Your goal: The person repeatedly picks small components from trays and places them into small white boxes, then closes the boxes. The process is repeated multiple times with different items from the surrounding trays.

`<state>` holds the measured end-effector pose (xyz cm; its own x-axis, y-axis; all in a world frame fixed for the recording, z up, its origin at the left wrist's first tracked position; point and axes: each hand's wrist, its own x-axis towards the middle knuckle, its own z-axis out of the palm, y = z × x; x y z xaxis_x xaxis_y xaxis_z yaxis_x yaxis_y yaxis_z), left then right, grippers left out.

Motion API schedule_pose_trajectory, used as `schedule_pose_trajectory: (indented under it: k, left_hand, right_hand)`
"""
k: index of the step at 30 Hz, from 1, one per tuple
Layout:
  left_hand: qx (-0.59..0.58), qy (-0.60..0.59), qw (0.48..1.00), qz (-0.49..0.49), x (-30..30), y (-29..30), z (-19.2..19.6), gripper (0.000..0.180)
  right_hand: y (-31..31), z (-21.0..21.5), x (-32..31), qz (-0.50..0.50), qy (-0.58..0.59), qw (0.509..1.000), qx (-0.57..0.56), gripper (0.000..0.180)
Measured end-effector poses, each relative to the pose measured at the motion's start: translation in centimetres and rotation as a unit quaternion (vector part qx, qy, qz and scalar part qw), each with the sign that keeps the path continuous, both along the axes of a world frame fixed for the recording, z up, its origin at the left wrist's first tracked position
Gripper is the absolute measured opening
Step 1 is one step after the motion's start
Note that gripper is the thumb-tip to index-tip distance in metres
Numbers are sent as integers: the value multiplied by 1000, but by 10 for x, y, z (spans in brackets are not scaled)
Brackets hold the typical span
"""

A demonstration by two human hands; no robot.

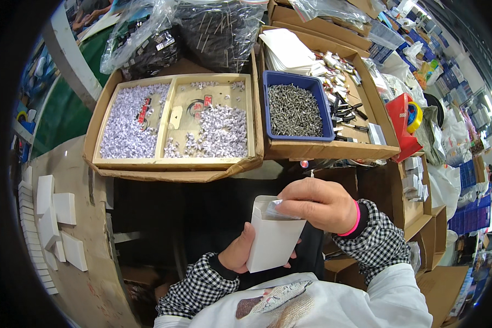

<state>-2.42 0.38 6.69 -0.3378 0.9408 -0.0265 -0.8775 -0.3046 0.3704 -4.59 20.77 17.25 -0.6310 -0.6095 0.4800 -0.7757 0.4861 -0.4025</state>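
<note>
A white cardboard box point(276, 240) stands upright and slightly tilted in front of my body, its top flap raised. My left hand point(239, 250) is closed around its lower part, thumb in front and fingertips showing on the far right side. At the open top, my right hand point(319, 205) has its fingers pinched together, on a shiny clear plastic packet point(276, 208) that shows partly inside the box. What the packet contains is hidden.
Ahead, a two-part wooden tray point(169, 117) holds many small white pieces. Beside it a blue bin point(328, 134) holds small metal parts, near white cards point(287, 52) and black-handled pieces. White boxes point(74, 251) lie on the left table. A red tape dispenser point(401, 123) stands right.
</note>
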Motion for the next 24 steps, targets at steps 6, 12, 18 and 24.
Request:
schedule_pose_trajectory:
  k: [6, 12, 18, 24]
  left_hand:
    - [-62, 33, 998, 11, 3, -2, -1, 96]
    - [-22, 44, 998, 31, 1, -5, -7, 99]
    - [-13, 65, 990, 123, -3, -16, -3, 101]
    - [-95, 82, 989, 77, 2, -8, -7, 103]
  right_hand:
    - [-19, -5, 6, -2, -18, 1000, 3, 38]
    - [4, 26, 16, -125, -12, 992, 5, 32]
    - [73, 52, -6, -353, 57, 934, 23, 16]
    - [155, 41, -53, -443, -68, 879, 162, 14]
